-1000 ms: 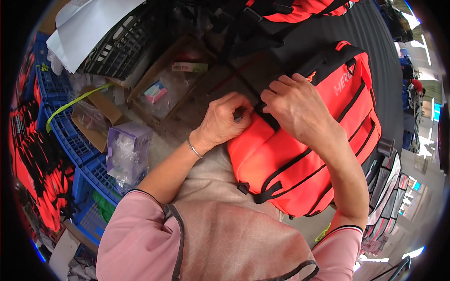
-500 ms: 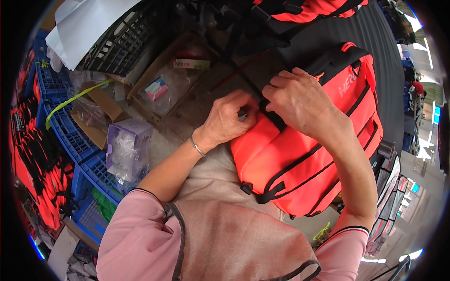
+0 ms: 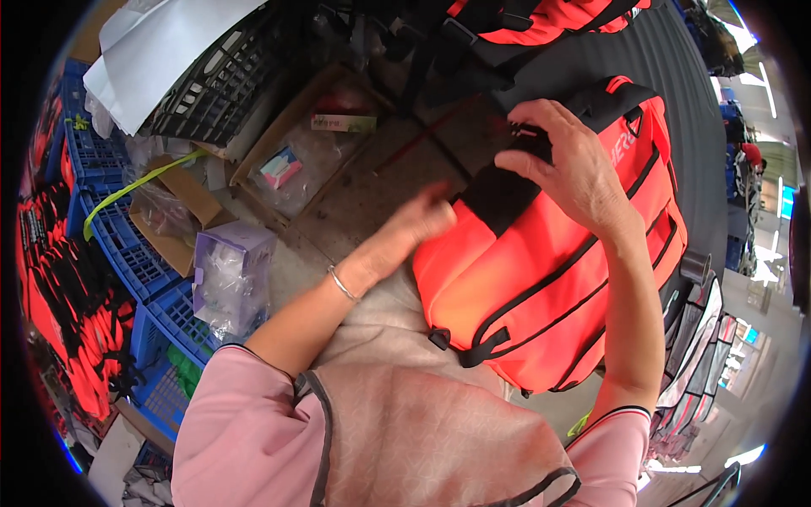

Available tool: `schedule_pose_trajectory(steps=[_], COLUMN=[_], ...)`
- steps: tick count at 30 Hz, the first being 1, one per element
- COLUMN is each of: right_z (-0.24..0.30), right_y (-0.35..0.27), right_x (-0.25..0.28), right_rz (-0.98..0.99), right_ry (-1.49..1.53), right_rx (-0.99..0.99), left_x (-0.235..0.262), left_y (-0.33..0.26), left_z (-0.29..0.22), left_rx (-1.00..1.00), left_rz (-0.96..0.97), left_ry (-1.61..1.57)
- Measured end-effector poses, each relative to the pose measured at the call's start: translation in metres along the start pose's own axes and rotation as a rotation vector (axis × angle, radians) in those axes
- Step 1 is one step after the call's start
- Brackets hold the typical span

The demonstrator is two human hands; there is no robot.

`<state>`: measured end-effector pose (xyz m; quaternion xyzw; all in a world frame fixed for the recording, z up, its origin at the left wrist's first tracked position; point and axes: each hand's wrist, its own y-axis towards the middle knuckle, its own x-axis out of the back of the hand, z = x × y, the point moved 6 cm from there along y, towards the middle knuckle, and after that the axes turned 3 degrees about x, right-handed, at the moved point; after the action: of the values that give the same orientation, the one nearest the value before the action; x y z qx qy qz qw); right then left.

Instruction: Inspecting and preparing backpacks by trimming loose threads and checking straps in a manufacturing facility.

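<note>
A bright orange-red bag (image 3: 541,270) with black piping lies tilted across the right side of my lap. My right hand (image 3: 579,160) is raised over its far-left end, thumb and fingers curled around a black strap piece (image 3: 532,138); its exact shape is partly hidden. Below that hand a wide black band (image 3: 500,196) lies on the bag. My left hand (image 3: 414,226) is beside the bag's left edge, its fingers smeared by motion, and nothing shows in it.
To the left stand blue plastic crates (image 3: 135,253), a purple box (image 3: 232,262) with clear plastic wrap, and an open cardboard box (image 3: 296,182). A black crate (image 3: 220,84) with white sheets is behind them. Another red-black bag (image 3: 549,24) lies at the far edge.
My right hand has lifted slightly and opened its curl around the black piece. My left hand has drawn away, down and left, uncovering more of the black band.
</note>
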<state>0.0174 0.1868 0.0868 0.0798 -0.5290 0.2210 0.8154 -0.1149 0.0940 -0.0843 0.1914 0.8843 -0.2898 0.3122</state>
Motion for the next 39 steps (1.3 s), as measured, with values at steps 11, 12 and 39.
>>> schedule_pose_trajectory(steps=[11,12,39], right_z=[0.028,0.032,0.086], right_y=[-0.050,-0.055,-0.049], right_x=[0.018,0.020,-0.021], right_rz=[-0.288,-0.292,-0.041], right_ry=[-0.148,-0.154,-0.766], right_rx=[0.117,0.112,0.575], left_x=[-0.038,-0.041,-0.046], left_y=[-0.015,-0.017,-0.022], left_z=[-0.036,-0.038,-0.036], left_rx=[-0.350,-0.400,-0.399], left_rz=[-0.093,-0.114,-0.260], left_ry=[0.720,0.723,0.829])
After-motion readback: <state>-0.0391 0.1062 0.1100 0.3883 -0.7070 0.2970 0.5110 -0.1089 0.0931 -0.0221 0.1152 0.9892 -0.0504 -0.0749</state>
